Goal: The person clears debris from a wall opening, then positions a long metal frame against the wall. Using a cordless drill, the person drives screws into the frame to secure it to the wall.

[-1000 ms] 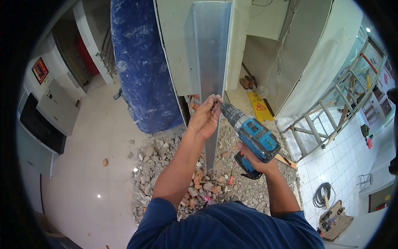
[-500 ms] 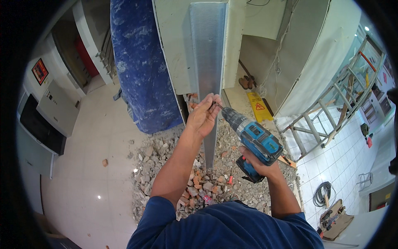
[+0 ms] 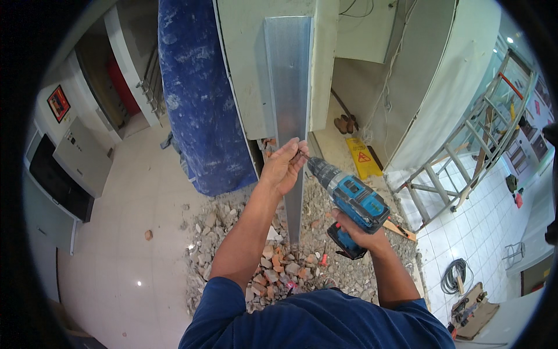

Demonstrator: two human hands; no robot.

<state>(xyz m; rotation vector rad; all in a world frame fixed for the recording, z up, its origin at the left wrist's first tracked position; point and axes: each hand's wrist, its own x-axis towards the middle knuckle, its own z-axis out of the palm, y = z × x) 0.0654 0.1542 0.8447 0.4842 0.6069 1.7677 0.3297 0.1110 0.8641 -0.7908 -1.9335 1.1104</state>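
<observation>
My right hand (image 3: 361,234) is wrapped round the handle of a blue and black cordless drill (image 3: 356,198). The chuck points up and left, toward my left hand (image 3: 283,168). There, thumb and fingers are pinched together at the tip of the bit; whatever small thing they hold is mostly hidden. Just behind the left hand stands a long, shiny metal channel (image 3: 290,75), upright against a pale wall panel (image 3: 247,70). Its lower end reaches down to the rubble (image 3: 273,264).
A dusty blue sheet (image 3: 203,110) covers something tall at the left. Broken brick and concrete lie at my front. On the right are a yellow floor sign (image 3: 363,157), a metal ladder (image 3: 442,186), a coiled cable (image 3: 454,276) and cardboard with tools (image 3: 474,308).
The view has tilted slightly, so the channel's top sits lower in the picture. The drill has shifted a little left with my right hand; both hands keep their grips.
</observation>
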